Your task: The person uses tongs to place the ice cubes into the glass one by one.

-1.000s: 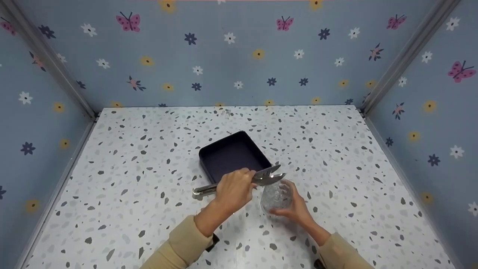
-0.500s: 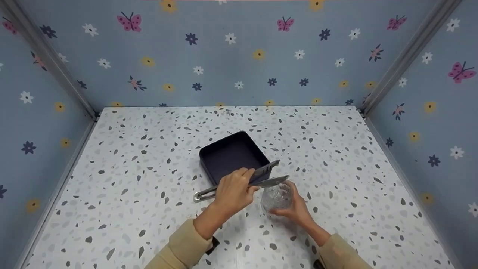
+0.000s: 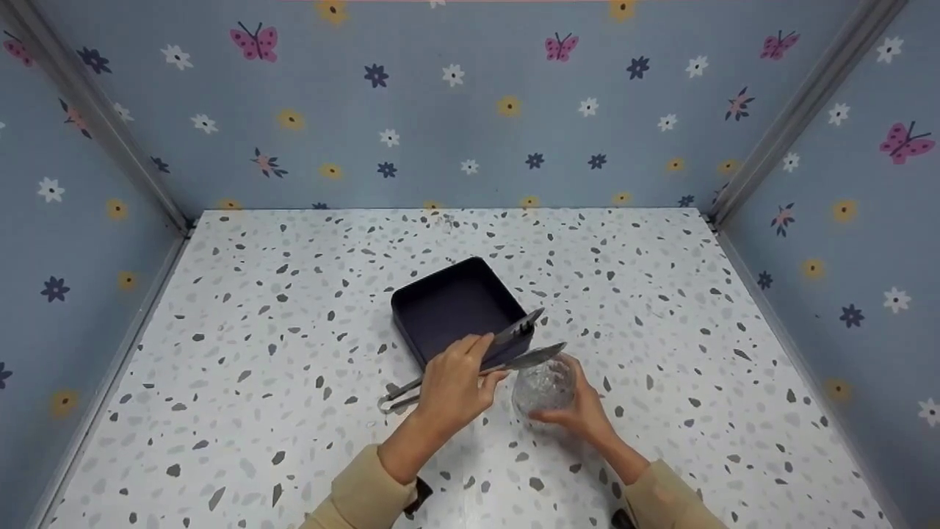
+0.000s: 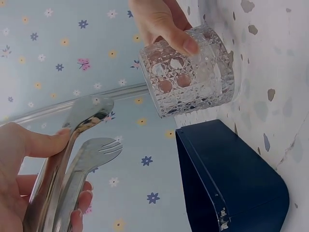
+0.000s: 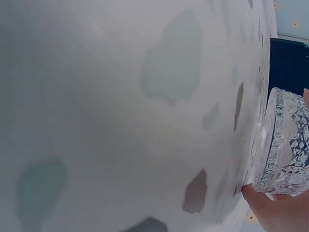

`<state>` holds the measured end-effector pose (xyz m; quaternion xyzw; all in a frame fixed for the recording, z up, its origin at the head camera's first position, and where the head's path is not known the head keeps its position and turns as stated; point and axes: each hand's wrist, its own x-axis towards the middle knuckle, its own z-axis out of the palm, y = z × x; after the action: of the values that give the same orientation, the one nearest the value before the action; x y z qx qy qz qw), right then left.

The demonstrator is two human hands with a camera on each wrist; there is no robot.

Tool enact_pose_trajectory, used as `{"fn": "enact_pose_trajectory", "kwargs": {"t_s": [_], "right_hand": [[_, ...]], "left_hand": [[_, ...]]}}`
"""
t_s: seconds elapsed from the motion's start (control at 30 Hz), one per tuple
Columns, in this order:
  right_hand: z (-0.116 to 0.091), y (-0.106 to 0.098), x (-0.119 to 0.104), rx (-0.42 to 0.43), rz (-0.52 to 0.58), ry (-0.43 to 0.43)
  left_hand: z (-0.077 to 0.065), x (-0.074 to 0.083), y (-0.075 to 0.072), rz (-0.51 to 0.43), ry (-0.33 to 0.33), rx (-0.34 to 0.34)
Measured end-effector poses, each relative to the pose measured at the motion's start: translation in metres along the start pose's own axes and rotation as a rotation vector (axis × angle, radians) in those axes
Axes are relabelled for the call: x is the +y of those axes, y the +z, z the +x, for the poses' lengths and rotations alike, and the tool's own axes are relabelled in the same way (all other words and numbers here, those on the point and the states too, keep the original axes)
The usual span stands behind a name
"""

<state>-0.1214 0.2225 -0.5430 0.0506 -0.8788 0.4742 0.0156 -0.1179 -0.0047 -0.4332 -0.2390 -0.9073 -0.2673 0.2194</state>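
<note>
Metal serving tongs (image 3: 540, 355) are in my left hand (image 3: 454, 386), which grips them around the middle. Their tips are spread apart, one blade solid and the other pronged like a fork (image 4: 104, 153). Nothing shows between the tips. In the head view, the lower tip overlaps the rim of a patterned clear glass tumbler (image 3: 542, 393). My right hand (image 3: 585, 411) holds that tumbler from its right side, thumb and fingers around the wall, and its base is at the tabletop in the left wrist view. Whether the tumbler contains anything is hard to tell.
A dark navy square box (image 3: 448, 308), open at the top, sits just behind my left hand and left of the tumbler. Beneath everything is a white speckled tabletop (image 3: 294, 353). Blue flower-patterned walls (image 3: 440, 110) enclose its back and both sides.
The tongs' tips have spread farther apart. My left hand has shifted slightly left, and the tongs' handle end has swung toward me. The right hand and tumbler have stayed put.
</note>
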Motion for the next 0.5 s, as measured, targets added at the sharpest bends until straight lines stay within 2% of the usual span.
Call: {"fn": "enact_pose_trajectory", "kwargs": {"t_s": [0.27, 0.5], "right_hand": [[-0.001, 0.0, -0.001, -0.001, 0.001, 0.027], [0.0, -0.001, 0.0, -0.01, 0.013, -0.012]], "left_hand": [[-0.007, 0.002, 0.0, -0.057, -0.044, 0.018], [-0.014, 0.0, 0.001, -0.077, -0.063, 0.088]]}}
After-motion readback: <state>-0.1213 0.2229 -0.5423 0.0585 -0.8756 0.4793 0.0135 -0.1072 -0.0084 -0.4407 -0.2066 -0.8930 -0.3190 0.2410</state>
